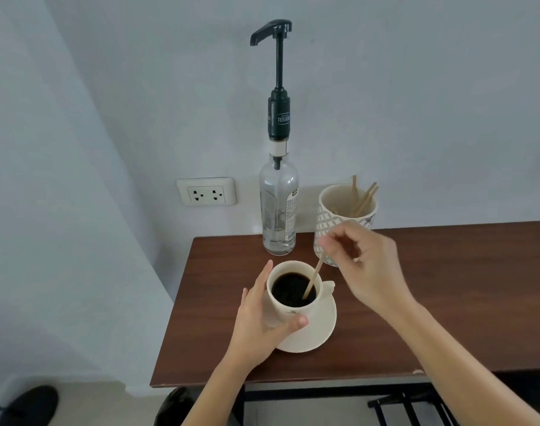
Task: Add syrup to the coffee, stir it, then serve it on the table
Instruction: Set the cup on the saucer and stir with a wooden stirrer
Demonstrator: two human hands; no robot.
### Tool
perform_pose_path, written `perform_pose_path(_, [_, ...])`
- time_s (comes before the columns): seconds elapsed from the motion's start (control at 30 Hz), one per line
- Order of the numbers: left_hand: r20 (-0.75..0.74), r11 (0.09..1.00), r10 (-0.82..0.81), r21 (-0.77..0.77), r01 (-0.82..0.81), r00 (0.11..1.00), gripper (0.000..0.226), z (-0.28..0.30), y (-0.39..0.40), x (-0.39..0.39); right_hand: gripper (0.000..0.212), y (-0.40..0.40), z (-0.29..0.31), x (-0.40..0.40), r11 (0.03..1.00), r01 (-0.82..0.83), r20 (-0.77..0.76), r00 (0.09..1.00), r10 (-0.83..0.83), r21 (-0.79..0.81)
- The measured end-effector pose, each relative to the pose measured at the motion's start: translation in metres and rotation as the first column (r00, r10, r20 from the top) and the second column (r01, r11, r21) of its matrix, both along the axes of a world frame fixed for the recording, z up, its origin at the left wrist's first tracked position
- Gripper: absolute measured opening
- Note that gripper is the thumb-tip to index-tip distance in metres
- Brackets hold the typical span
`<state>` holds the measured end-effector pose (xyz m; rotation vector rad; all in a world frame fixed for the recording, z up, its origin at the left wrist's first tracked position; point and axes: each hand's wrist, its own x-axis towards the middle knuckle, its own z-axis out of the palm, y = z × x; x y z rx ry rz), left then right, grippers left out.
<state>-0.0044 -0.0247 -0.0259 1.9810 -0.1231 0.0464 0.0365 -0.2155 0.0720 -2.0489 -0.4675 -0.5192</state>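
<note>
- Right hand [364, 269]: fingertips pinch the upper end of a wooden stirrer [312, 279]; the stick slants down toward 7 o'clock with its lower end dipped in the coffee [291, 289]. Holding it high on the stick keeps the fingers out of the liquid.
- Left hand [264, 318]: wrapped round the cup [290, 302] from its 9 o'clock side, thumb on the near wall, fingers curled behind. Judged purpose: brace the cup so stirring does not shift it.
- Cup sits on a white saucer [321, 330]; handle points to about 3 o'clock. The saucer would catch drips and looks suited to carrying the drink when served.
- Step in hand, by judgement: stirring. Whether syrup is already in cannot be told from the dark surface.
- Syrup bottle [278, 216] with tall black pump [273, 32] stands at 12 o'clock from the cup, near but apart, nozzle pointing left and not over the cup. Only a shallow pool of clear liquid in its base.
- Patterned holder [344, 222] with spare stirrers at 1 o'clock, partly behind the right hand.
- All rest on the brown counter [447, 302] against the wall; a socket [206, 191] is on the wall at 11 o'clock.
</note>
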Motion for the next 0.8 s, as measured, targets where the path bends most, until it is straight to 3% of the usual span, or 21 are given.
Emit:
perform_pose_path(0.2, [0.034, 1.0, 0.022, 0.013, -0.022, 0.999, 0.084, 0.004, -0.002, -0.001, 0.017, -0.001, -0.02, -0.003, 0.982, -0.152, -0.267, 0.957, 0.116, -0.115])
perform_pose_path(0.33, [0.052, 1.0, 0.028, 0.013, -0.028, 0.998, 0.087, 0.001, -0.001, -0.001, 0.024, 0.01, -0.026, 0.003, 0.987, -0.158, -0.251, 0.955, 0.158, 0.021])
perform_pose_path(0.57, [0.032, 1.0, 0.029, 0.001, -0.029, 0.999, 0.089, -0.001, 0.0, 0.0, 0.023, -0.01, -0.035, 0.01, 0.996, -0.032, -0.136, 0.991, 0.022, -0.078])
perform_pose_path(0.73, [0.018, 0.999, 0.034, -0.007, -0.034, 0.999, 0.093, -0.005, 0.001, 0.002, 0.021, 0.003, -0.035, -0.006, 0.988, -0.155, -0.219, 0.964, 0.148, -0.019])
perform_pose_path(0.8, [0.035, 0.999, 0.032, -0.005, -0.032, 0.999, 0.092, -0.005, 0.001, 0.002, 0.02, 0.013, -0.034, -0.003, 0.982, -0.186, -0.185, 0.966, 0.18, -0.019])
